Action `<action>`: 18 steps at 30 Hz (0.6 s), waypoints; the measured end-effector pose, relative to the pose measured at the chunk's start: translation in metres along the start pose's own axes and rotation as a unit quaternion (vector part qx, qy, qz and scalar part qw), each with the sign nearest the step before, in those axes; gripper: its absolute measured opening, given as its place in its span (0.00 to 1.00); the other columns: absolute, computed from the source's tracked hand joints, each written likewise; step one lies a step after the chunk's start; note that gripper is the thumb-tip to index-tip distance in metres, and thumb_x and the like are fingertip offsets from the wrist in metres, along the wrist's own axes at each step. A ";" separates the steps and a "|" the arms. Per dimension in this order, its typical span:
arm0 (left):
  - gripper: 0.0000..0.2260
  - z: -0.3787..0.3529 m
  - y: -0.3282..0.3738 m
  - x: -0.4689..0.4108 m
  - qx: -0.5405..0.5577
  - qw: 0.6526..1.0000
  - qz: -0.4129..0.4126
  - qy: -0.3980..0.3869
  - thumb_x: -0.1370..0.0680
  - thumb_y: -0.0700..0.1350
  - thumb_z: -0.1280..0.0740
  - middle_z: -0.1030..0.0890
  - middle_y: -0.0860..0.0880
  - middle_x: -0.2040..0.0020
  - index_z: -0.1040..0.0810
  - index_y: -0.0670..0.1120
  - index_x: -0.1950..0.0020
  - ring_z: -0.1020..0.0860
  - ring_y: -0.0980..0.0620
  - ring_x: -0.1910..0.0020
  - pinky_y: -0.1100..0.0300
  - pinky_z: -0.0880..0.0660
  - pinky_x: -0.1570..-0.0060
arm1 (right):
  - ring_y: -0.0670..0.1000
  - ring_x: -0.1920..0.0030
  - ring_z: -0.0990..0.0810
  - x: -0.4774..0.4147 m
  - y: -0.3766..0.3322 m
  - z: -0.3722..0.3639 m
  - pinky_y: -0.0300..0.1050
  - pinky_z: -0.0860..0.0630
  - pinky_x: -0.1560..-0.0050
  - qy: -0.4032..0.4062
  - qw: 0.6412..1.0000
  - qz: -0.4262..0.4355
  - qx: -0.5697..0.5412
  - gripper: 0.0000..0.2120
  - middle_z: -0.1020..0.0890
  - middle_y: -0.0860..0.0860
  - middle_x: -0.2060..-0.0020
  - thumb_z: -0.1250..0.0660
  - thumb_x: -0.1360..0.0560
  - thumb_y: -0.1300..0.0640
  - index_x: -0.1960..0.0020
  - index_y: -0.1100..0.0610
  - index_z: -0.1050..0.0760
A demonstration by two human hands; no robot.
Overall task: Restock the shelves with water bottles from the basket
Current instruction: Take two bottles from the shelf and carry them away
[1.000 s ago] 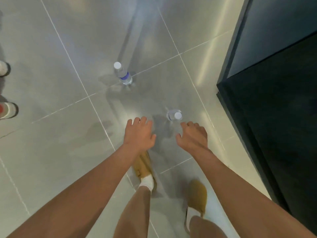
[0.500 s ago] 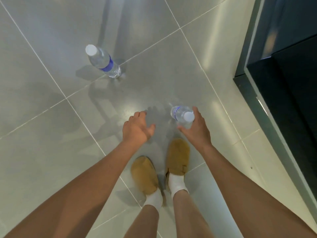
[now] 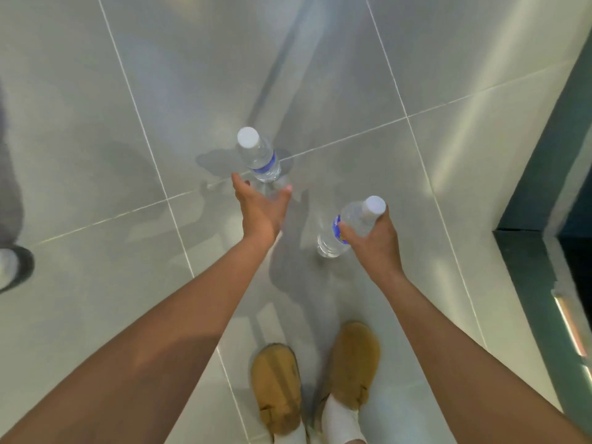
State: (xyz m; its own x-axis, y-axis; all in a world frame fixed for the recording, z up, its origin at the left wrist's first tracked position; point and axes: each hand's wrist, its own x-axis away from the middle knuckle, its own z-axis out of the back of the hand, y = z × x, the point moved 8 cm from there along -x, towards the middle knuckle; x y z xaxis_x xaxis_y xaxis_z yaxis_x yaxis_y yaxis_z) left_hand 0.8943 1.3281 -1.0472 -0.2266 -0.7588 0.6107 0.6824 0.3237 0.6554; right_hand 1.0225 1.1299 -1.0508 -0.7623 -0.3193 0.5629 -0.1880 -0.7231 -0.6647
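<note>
Two clear water bottles with white caps and blue labels are in view. One bottle (image 3: 259,157) stands upright on the grey tiled floor. My left hand (image 3: 261,206) reaches toward its base with fingers spread, thumb and fingers on either side, not closed round it. My right hand (image 3: 374,238) grips the second bottle (image 3: 349,225) round its upper body, lifted off the floor and tilted. No basket is in view.
A dark shelf unit (image 3: 544,251) runs along the right edge. My two feet in tan slippers (image 3: 314,376) stand below my hands. Another person's shoe (image 3: 14,267) is at the left edge. Grey floor tiles (image 3: 96,139) fill the rest.
My right hand has lifted its bottle off the floor. I have stepped toward the standing bottle, and my left hand has reached out to its base.
</note>
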 end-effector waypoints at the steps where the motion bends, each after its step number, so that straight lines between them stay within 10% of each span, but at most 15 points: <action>1: 0.47 0.002 0.007 -0.012 0.034 0.999 -0.009 0.010 0.27 0.48 0.28 0.48 0.45 0.24 0.62 0.44 0.23 0.41 0.49 0.26 0.56 0.42 0.28 | 0.49 0.49 0.21 -0.008 -0.009 -0.008 0.43 0.25 0.51 -0.011 1.000 0.009 -0.004 0.25 0.21 0.48 0.49 0.28 0.38 0.43 0.44 0.50 0.28; 9: 0.29 0.011 0.034 -0.065 0.098 0.989 -0.111 0.018 0.29 0.43 0.26 0.27 0.48 0.41 0.37 0.46 0.34 0.26 0.50 0.41 0.60 0.29 0.41 | 0.46 0.50 0.20 -0.046 -0.062 -0.040 0.39 0.26 0.51 -0.070 0.995 0.064 -0.021 0.23 0.19 0.46 0.50 0.29 0.36 0.48 0.43 0.49 0.29; 18: 0.29 0.056 -0.003 -0.002 0.099 0.995 -0.010 -0.004 0.26 0.48 0.28 0.28 0.49 0.40 0.42 0.43 0.35 0.26 0.53 0.45 0.63 0.31 0.46 | 0.48 0.53 0.20 -0.002 -0.086 -0.012 0.47 0.22 0.51 -0.103 0.993 0.053 0.003 0.27 0.22 0.47 0.53 0.28 0.33 0.53 0.40 0.57 0.36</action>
State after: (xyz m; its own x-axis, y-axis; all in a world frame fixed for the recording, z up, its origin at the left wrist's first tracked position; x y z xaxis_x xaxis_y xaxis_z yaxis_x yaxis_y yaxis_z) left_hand 0.8534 1.3600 -1.0256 -0.2452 -0.7619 0.5995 0.5267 0.4145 0.7421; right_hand 1.0325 1.2003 -1.0006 -0.6347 -0.5115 0.5792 -0.1103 -0.6819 -0.7231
